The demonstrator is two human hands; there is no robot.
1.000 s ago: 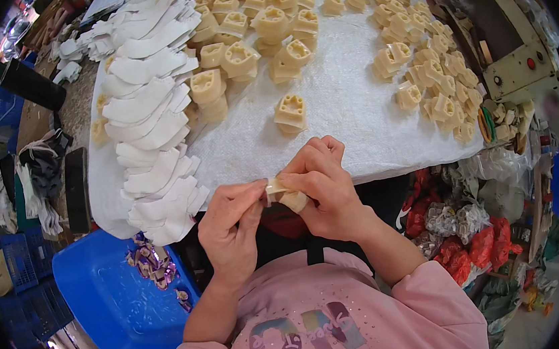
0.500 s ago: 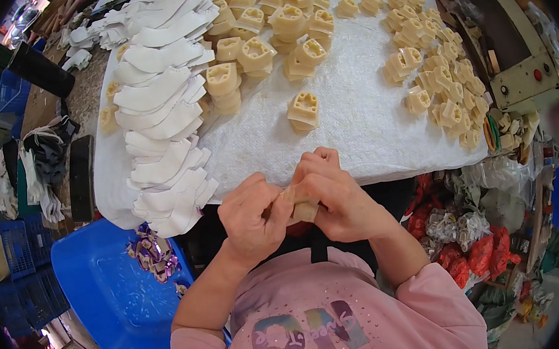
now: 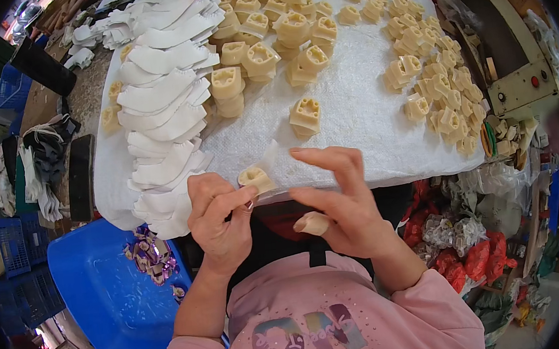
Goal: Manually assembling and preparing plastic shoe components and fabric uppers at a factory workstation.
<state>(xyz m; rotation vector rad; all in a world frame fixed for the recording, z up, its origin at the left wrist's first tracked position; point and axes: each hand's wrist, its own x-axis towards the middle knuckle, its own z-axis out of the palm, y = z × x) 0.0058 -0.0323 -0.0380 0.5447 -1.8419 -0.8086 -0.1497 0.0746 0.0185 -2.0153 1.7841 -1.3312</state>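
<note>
My left hand (image 3: 220,224) is closed at the front edge of the table, pinching a small cream moulded block (image 3: 255,179) with a hollow in its top. A thin, pale translucent strip (image 3: 269,156) sticks up from behind that block; I cannot tell whether it is attached. To the right, my right hand (image 3: 352,204) has its thumb and fingers spread, apart from the block, with nothing visible in it. Beyond both hands, a separate stack of cream blocks (image 3: 305,117) stands on the white woven sheet (image 3: 377,145).
Overlapping white curved pieces (image 3: 167,88) run down the table's left side. Many cream blocks crowd the back, and a heap (image 3: 442,85) lies at the right. Left of my lap sits a blue plastic tub (image 3: 114,305) with purple scraps. Red bags (image 3: 492,255) lie lower right.
My hands, together on one piece before, have come apart. The left hand has moved left with the cream block, and the right hand has let go and spread its fingers.
</note>
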